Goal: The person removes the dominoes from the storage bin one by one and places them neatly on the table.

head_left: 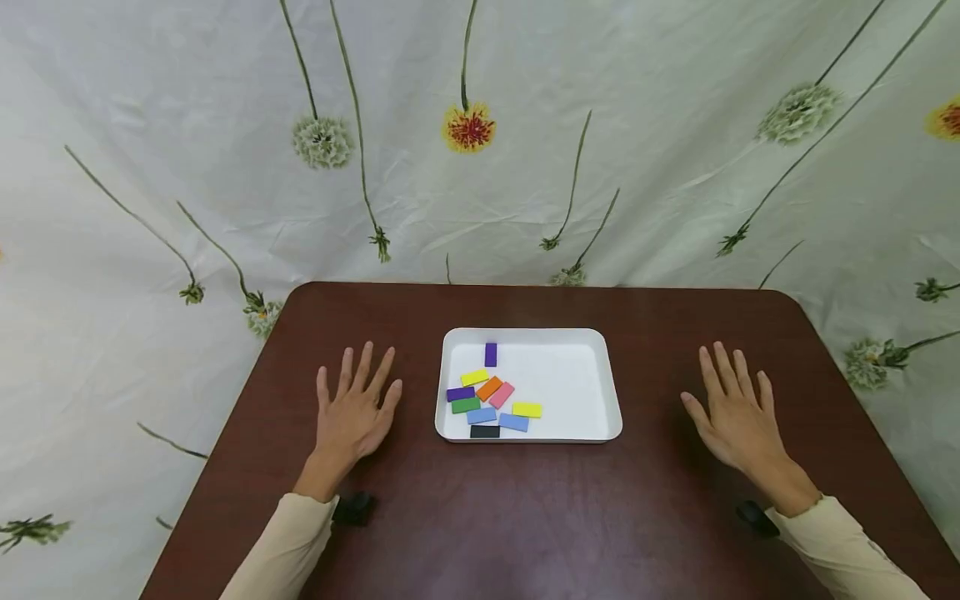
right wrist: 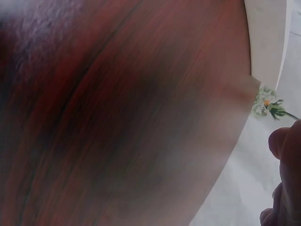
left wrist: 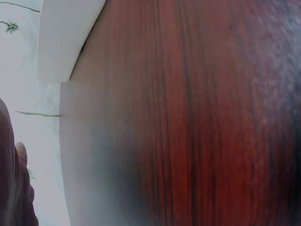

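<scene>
A white tray (head_left: 570,383) lies on the dark brown table, with several small coloured blocks grouped in its left half. Among them are a purple block (head_left: 491,354) standing apart at the top, an orange block (head_left: 489,388), a pink block (head_left: 502,395), a green block (head_left: 466,405) and a black block (head_left: 484,432). To the left of the tray is my left hand (head_left: 354,414), fingers spread and holding nothing. My right hand (head_left: 737,417) is farther off on the tray's other side, its fingers also straight and spread, with nothing in it.
The brown table (head_left: 510,517) has rounded far corners. Behind it hangs a pale cloth (head_left: 525,192) printed with flowers and stems. A dark wrist device (head_left: 354,508) sits at my left cuff, another dark device (head_left: 757,518) at my right.
</scene>
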The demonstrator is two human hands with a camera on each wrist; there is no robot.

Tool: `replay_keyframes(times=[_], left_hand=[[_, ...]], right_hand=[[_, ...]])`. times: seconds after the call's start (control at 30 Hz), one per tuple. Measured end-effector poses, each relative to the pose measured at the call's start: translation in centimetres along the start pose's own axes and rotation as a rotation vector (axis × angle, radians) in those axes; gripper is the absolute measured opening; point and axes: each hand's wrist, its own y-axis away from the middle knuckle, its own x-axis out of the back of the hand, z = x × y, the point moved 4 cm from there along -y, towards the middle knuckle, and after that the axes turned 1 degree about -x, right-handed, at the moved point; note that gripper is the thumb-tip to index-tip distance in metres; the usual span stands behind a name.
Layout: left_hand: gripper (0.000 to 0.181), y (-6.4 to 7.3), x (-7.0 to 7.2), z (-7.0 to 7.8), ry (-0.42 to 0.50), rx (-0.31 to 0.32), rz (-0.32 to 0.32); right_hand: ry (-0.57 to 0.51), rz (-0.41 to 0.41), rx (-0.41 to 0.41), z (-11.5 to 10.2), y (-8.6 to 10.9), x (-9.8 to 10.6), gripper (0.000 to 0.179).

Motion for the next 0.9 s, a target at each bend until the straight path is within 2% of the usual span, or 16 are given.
replay_keyframes(times=[0.4, 0.73, 0.9], left_hand=[[0.066, -0.2, 0.4, 0.0, 0.028, 0.007, -0.009], [0.066, 0.3, 0.3, 1.0, 0.039, -0.011, 0.004], [0.066, 0.5, 0.0, 1.7, 0.033, -0.048, -0.006]], right_hand=[[-0.022, 0.02, 0.032, -0.3, -0.3, 0.1, 0.07], [-0.056, 0.042, 0.117, -1.9, -1.0, 0.3, 0.066], [-0.083, 0.068, 0.207, -3.4, -2.1, 0.6, 0.062]])
